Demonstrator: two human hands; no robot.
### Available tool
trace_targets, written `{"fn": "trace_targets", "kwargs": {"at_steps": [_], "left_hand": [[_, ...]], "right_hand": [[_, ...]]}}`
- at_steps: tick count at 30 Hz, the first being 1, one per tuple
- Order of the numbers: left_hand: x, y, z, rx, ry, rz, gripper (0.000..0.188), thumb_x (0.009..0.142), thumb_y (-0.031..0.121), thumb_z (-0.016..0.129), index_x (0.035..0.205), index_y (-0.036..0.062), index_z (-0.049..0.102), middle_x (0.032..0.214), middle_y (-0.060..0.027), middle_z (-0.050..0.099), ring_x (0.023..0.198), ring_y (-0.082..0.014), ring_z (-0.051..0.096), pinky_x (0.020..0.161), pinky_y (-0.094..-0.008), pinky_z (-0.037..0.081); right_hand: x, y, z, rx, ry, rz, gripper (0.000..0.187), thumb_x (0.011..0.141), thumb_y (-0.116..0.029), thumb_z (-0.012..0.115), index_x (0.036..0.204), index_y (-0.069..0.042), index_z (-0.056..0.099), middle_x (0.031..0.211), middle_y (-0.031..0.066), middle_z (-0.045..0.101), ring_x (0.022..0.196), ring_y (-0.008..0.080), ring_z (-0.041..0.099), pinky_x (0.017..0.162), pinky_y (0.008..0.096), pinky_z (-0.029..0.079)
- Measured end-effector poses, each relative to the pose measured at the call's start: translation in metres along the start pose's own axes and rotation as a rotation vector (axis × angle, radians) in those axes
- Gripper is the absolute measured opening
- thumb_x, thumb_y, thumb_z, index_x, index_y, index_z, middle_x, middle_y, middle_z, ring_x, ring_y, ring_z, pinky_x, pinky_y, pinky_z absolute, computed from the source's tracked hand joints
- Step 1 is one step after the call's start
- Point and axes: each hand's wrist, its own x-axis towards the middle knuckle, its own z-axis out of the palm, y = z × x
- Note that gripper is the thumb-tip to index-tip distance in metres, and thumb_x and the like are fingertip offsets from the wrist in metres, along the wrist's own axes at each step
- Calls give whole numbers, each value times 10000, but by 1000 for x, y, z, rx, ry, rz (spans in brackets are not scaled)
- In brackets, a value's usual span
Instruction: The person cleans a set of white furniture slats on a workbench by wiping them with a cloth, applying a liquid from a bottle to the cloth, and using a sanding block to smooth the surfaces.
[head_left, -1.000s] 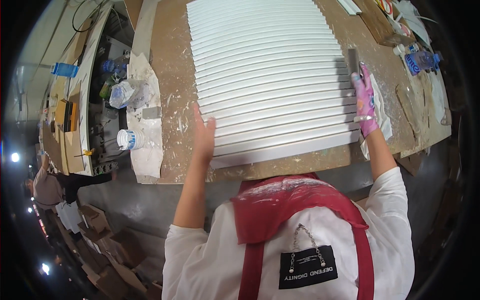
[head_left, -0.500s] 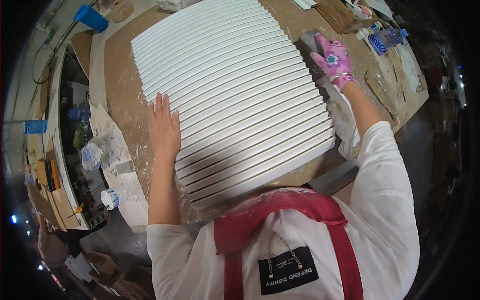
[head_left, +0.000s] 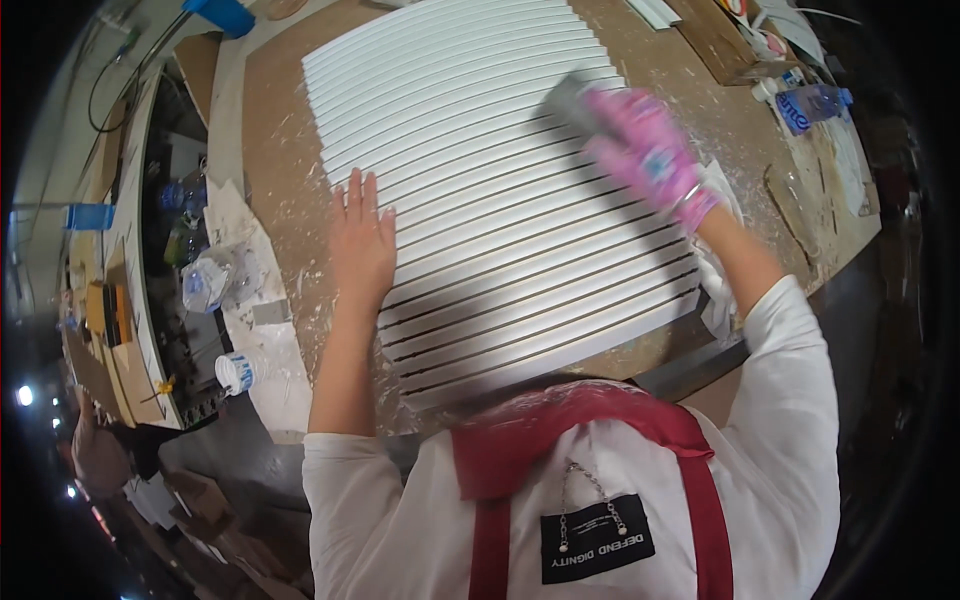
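Note:
A white slatted panel [head_left: 500, 240], like a louvered shutter, lies flat on the brown worktable. My bare left hand [head_left: 362, 240] rests flat on its left edge with fingers stretched out. My right hand [head_left: 650, 150], in a pink flowered glove, grips a grey sanding block [head_left: 572, 105] over the upper right part of the slats. Motion blurs the glove and the block, so I cannot tell whether the block touches the panel. A crumpled white cloth [head_left: 712, 290] shows past the panel's right edge, partly under my forearm.
Beyond my right hand are a plastic bottle [head_left: 812, 106] and an open cardboard box [head_left: 725, 45]. On the left lie a clear plastic bottle [head_left: 207, 284], a white cup [head_left: 235, 372] and stained paper [head_left: 272, 395]. A blue cup [head_left: 225, 15] stands at the far left. White dust speckles the tabletop [head_left: 280, 160].
My right hand has moved the sanding block from beside the panel's right edge leftward over the slats. My left hand stays at the left edge. The whole view has shifted slightly.

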Motion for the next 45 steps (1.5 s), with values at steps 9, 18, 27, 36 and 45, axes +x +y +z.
{"fn": "trace_targets", "kwargs": {"at_steps": [9, 18, 27, 36, 45], "left_hand": [[0, -13, -23, -1510, 78, -459, 659, 1022, 443, 208, 1496, 2, 83, 1565, -176, 133, 1451, -278, 116, 1168, -364, 78], [-2, -42, -17, -1670, 12, -524, 786, 968, 602, 89, 1500, 24, 96, 1549, -178, 205, 1442, -294, 144, 1169, -377, 66], [10, -48, -1, -2058, 239, -607, 846, 955, 632, 161, 1481, -28, 106, 1543, -198, 186, 1435, -290, 157, 1177, -358, 100], [23, -47, 0, -1878, 189, -566, 871, 950, 651, 167, 1478, -40, 130, 1548, -192, 181, 1444, -290, 138, 1167, -376, 72], [76, -46, -4, -1581, 46, -578, 833, 960, 636, 147, 1495, -1, 102, 1573, -150, 116, 1461, -229, 59, 1169, -360, -1]], "right_hand": [[-26, 68, -37, -256, -149, 118, 610, 763, -306, 683, 1316, -113, 512, 1264, 221, 515, 1115, 384, 525, 985, 437, 423], [94, -174, 104, 143, -310, -399, 561, 813, -410, 571, 1318, -175, 510, 1241, 224, 510, 1158, 385, 487, 953, 466, 418], [70, -22, 18, 42, -352, -53, 569, 804, -390, 647, 1272, -88, 531, 1238, 201, 530, 1095, 366, 534, 971, 428, 433], [151, -179, 111, 99, -359, -281, 593, 811, -452, 551, 1328, -172, 472, 1210, 180, 529, 1173, 360, 487, 976, 515, 381], [113, 18, 38, -197, -175, -75, 592, 782, -302, 684, 1328, -158, 503, 1293, 202, 504, 1162, 383, 498, 1006, 457, 396]]}}
